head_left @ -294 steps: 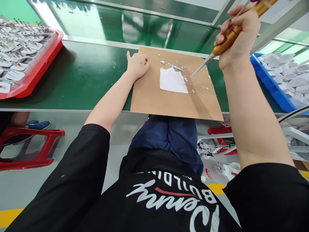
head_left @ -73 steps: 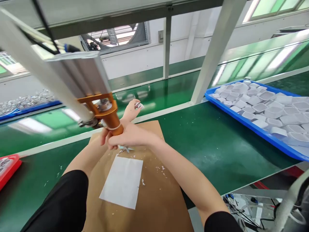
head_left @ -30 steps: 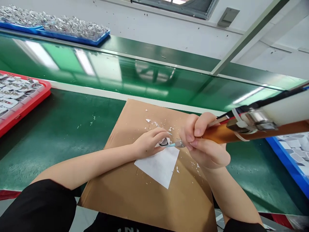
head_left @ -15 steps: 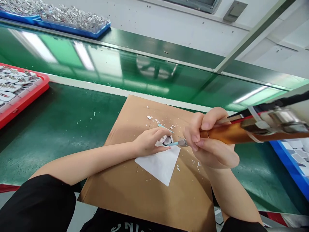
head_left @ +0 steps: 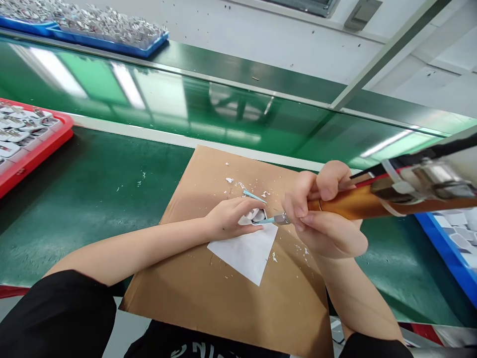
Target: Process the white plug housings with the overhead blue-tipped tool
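My left hand [head_left: 229, 219] pinches a small white plastic part [head_left: 257, 217] against the brown cardboard sheet [head_left: 231, 293], at the top corner of a white paper [head_left: 248, 251]. My right hand [head_left: 324, 219] is wrapped round an orange dispenser tool [head_left: 372, 201], which hangs from a white arm with cables. The tool's pale blue needle tip [head_left: 267, 220] touches the white part. A spare blue tip [head_left: 253, 196] lies just beyond my left fingers.
A red tray [head_left: 40, 149] of small white parts sits at the left on the green bench [head_left: 104, 199]. A blue tray [head_left: 443, 243] of white shells is at the right, another blue tray [head_left: 112, 44] beyond the glossy conveyor [head_left: 186, 109]. White crumbs dot the cardboard.
Over ten seconds both hands came together on the cardboard: the left took up a white part, the right brought the tool tip onto it. In the last half second almost nothing moved.
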`<state>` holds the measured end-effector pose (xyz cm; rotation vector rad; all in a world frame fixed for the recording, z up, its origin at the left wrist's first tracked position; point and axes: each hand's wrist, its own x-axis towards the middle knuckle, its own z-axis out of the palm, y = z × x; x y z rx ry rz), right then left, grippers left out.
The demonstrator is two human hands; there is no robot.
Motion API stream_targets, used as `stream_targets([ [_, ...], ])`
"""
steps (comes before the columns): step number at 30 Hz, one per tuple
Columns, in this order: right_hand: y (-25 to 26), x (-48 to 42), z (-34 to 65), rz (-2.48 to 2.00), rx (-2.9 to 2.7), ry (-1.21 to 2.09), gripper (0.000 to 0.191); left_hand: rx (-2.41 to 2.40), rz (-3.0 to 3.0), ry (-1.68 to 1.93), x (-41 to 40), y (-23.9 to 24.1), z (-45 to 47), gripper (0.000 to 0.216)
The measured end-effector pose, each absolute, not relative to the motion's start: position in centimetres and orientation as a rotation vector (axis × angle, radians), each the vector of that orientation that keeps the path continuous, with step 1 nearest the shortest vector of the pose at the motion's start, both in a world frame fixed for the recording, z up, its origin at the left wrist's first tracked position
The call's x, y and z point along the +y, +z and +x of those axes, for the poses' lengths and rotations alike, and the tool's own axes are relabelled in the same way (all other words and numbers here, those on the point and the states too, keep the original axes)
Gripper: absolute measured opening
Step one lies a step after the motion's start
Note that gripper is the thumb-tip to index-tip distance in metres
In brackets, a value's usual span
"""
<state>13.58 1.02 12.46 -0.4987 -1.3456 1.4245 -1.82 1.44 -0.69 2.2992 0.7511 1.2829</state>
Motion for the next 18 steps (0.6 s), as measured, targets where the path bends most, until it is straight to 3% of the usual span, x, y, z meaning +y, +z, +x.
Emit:
stream_targets([
  [18,12.14,1.33,13.56,-0.459,-1.367,1.389,0.028,0.769,2.338,1.388,1.45,-0.42,-1.58,0.035],
])
